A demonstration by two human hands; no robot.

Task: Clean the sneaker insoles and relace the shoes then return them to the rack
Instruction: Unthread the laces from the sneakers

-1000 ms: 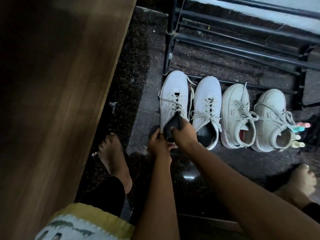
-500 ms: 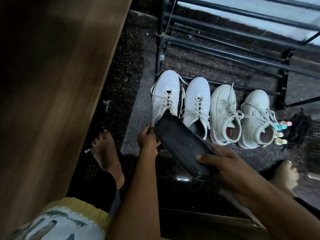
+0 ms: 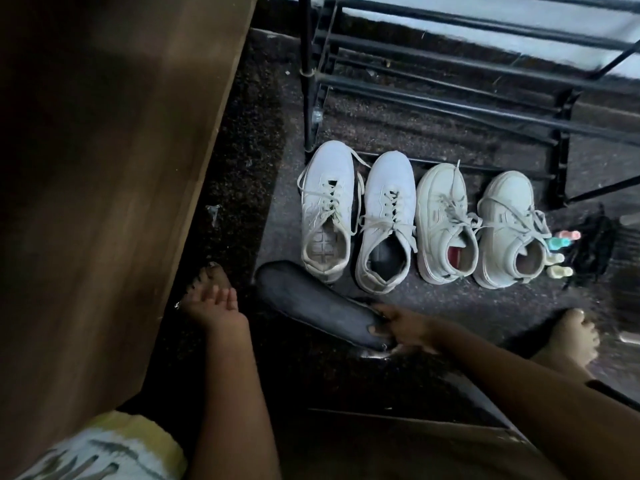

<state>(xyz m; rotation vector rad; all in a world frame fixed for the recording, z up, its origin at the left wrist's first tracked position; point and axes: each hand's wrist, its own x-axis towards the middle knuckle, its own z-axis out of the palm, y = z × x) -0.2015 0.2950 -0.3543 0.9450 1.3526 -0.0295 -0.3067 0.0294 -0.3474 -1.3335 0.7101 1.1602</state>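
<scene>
Four white laced sneakers stand in a row on the floor in front of the black metal rack (image 3: pixel 450 69). The leftmost sneaker (image 3: pixel 325 188) shows a bare grid sole inside. Beside it, the second sneaker (image 3: pixel 388 188) has a dark insole in it. A dark grey insole (image 3: pixel 304 299) lies slanted on the floor just in front of these two. My right hand (image 3: pixel 405 323) pinches its near end, thumb on top. My left hand (image 3: pixel 218 303) rests by my left foot, fingers relaxed and holding nothing. The other two sneakers (image 3: pixel 440 202), (image 3: pixel 505 202) stand to the right.
A tall wooden furniture panel (image 3: pixel 104 168) fills the left side, close to my left arm. Small pastel-coloured items (image 3: pixel 561 245) and a black bundle (image 3: pixel 590 247) lie right of the sneakers. My right foot (image 3: pixel 571 336) is on the floor at the right.
My right hand pulled the dark insole out of the leftmost sneaker and brought it down onto the floor. My left hand let go of that sneaker's heel and drew back to my left foot.
</scene>
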